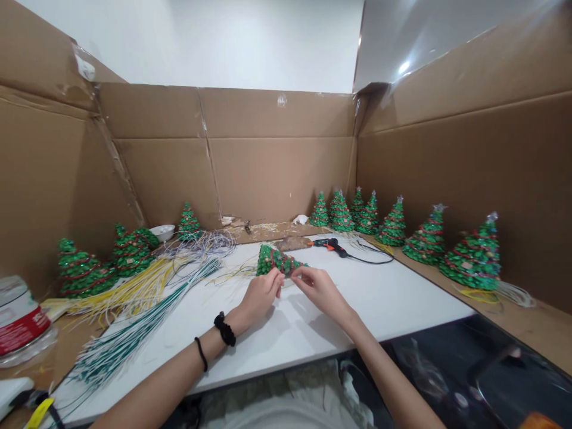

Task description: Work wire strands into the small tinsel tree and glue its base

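A small green Christmas tree ornament with red trim lies tipped on its side over the white board, its narrow end towards the right. My left hand is closed on its near side. Close by, my right hand has thumb and fingers pinched together at the tree's tip side. Whatever sits between those fingertips is too small to make out. Behind the tree, a glue gun with a black cord rests on the board.
Bundles of yellow wires and green wires spread over the left side. Several finished-looking trees line the right edge; more trees stand left, near a plastic jar. Cardboard walls enclose the white board.
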The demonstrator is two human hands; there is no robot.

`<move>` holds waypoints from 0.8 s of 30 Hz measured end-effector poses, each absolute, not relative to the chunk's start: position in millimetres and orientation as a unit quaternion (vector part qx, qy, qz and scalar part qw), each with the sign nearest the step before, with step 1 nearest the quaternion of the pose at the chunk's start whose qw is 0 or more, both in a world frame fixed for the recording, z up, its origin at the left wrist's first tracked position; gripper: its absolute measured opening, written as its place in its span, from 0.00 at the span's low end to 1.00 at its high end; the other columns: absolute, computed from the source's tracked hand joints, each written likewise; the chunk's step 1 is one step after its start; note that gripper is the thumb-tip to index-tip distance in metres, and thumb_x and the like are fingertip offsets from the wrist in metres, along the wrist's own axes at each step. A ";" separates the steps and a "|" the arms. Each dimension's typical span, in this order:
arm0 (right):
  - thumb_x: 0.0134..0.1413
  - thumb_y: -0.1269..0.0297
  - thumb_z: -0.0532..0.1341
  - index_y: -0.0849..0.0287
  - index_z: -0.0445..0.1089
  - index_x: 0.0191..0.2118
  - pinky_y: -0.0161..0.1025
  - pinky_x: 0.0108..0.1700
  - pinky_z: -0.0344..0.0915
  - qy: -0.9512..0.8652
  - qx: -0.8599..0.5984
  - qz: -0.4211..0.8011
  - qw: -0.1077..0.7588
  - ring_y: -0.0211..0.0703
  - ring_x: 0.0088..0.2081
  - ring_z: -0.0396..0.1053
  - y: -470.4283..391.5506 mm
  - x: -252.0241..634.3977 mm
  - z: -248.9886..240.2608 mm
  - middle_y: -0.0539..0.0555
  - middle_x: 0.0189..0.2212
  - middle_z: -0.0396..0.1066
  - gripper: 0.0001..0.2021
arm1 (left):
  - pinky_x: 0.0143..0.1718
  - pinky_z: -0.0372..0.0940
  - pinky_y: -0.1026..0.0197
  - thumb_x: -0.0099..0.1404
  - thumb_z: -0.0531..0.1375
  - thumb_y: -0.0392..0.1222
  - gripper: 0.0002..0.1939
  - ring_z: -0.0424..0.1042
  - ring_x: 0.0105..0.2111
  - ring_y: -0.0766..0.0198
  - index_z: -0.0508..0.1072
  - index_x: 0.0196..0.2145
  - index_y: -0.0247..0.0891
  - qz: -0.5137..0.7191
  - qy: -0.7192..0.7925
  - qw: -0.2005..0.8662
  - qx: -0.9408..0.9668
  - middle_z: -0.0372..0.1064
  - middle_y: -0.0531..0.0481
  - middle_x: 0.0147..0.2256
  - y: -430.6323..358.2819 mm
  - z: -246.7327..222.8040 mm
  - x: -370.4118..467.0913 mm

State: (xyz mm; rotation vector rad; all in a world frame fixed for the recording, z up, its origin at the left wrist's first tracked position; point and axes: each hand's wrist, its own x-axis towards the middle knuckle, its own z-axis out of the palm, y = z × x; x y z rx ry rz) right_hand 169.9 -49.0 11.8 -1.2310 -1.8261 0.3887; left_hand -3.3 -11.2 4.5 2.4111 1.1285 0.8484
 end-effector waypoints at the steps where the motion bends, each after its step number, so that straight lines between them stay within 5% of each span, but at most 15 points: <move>1: 0.54 0.66 0.55 0.60 0.71 0.30 0.32 0.25 0.51 -0.736 -0.494 0.157 0.436 0.35 0.20 0.56 -49.0 170.3 11.5 0.46 0.17 0.62 0.09 | 0.30 0.55 0.62 0.69 0.42 0.44 0.17 0.64 0.23 0.64 0.61 0.24 0.40 0.295 0.397 0.168 0.853 0.65 0.54 0.21 -11.0 4.6 -3.3; 24: 0.53 0.62 0.56 0.60 0.74 0.30 0.31 0.24 0.50 -0.733 -0.497 0.175 0.431 0.34 0.21 0.56 -43.4 175.5 6.4 0.49 0.19 0.67 0.11 | 0.25 0.53 0.63 0.68 0.42 0.48 0.22 0.58 0.16 0.66 0.63 0.21 0.40 0.333 0.391 0.191 0.837 0.54 0.57 0.12 -6.2 3.6 -9.2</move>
